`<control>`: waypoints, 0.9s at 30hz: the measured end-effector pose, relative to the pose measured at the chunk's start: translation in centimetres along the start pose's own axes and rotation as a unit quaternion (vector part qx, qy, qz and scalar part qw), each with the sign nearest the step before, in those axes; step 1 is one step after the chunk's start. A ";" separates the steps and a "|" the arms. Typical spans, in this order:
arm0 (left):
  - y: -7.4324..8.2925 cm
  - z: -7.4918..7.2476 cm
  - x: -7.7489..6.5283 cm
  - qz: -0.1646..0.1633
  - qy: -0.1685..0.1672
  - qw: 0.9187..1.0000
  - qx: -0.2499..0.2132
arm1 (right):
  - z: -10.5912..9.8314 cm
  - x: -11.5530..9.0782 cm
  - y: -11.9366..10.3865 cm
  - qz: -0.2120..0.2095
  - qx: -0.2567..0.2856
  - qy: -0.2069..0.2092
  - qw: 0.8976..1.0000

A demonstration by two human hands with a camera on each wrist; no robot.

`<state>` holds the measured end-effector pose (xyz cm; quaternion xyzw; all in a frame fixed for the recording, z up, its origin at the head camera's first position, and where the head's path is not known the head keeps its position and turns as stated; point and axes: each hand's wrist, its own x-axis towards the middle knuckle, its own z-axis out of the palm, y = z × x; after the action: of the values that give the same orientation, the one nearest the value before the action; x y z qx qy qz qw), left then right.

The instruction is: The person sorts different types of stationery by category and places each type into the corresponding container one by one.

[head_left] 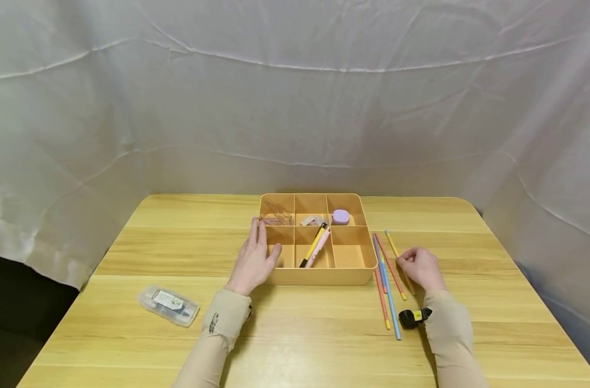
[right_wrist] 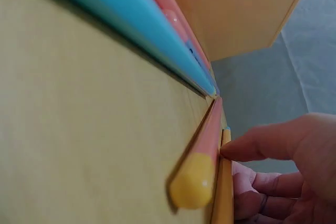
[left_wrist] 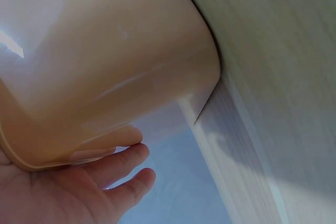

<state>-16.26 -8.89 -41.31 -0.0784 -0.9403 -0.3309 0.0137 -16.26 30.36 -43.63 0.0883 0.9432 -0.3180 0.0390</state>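
Note:
My left hand [head_left: 253, 261] rests at the left side of a tan six-compartment organizer box [head_left: 319, 277]. Its fingers lie along the outer wall, seen close up in the left wrist view, while the thumb reaches over the rim. On the table right of the box, my right hand [head_left: 420, 267] pinches a yellow pencil [head_left: 392, 243] between thumb and fingertips; the pencil still lies along the tabletop. Beside it lie a red pencil [head_left: 391, 269], a blue pencil [head_left: 392, 309] and several others. In the right wrist view, a pink pencil [right_wrist: 207, 140] with a yellow end lies close to the thumb.
Inside the box are a yellow-and-black pen [head_left: 313, 246], a pink pen [head_left: 320, 246], a lilac rounded case [head_left: 341, 217], small whitish pieces [head_left: 314, 221] and a thin-lined transparent item [head_left: 278, 215]. A clear plastic case [head_left: 169, 304] lies at left. Grey curtain [head_left: 295, 118] surrounds the table.

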 end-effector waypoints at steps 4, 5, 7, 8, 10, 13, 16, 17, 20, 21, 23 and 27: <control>0.0 0.0 0.0 -0.001 -0.001 1.000 0.002 | 0.0 0.0 -0.1 0.009 -0.010 0.006 1.000; 0.0 0.0 0.0 -0.001 -0.001 1.000 0.003 | 0.0 0.0 -0.1 0.009 -0.011 0.006 1.000; 0.0 0.0 0.0 0.000 0.001 1.000 0.004 | 0.0 0.0 -0.1 0.010 -0.011 0.007 1.000; 0.0 0.0 0.0 0.002 0.002 1.000 0.006 | 0.0 0.0 -0.1 0.010 -0.010 0.008 1.000; 0.0 0.0 0.0 0.004 0.004 1.000 0.007 | 0.0 0.0 -0.1 0.011 -0.011 0.008 1.000; 0.1 0.1 0.0 0.006 0.006 1.000 0.007 | 0.0 0.0 0.0 0.015 -0.014 0.012 1.000; 0.1 0.1 0.0 0.005 0.008 1.000 0.004 | 0.0 0.0 0.0 0.018 -0.018 0.015 1.000; 0.1 0.0 -0.1 0.005 0.009 1.000 0.003 | 0.0 0.0 0.0 0.020 -0.019 0.016 1.000; 0.1 0.1 -0.1 0.007 0.009 1.000 0.004 | 0.0 0.1 0.2 0.025 -0.018 0.013 0.999; 0.1 0.1 -0.1 0.006 0.007 1.000 0.004 | 0.0 0.0 0.2 0.028 -0.016 0.011 0.999; 0.1 0.1 -0.1 0.003 0.003 1.000 0.004 | 0.0 0.0 0.4 0.031 -0.008 0.007 0.999; 0.1 0.0 -0.1 0.001 -0.001 1.000 0.001 | -0.1 0.0 0.6 0.035 0.021 -0.001 0.999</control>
<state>-16.18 -8.82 -41.31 -0.0792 -0.9407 -0.3296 0.0135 -16.12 30.88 -43.88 0.1218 0.9326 -0.3361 0.0488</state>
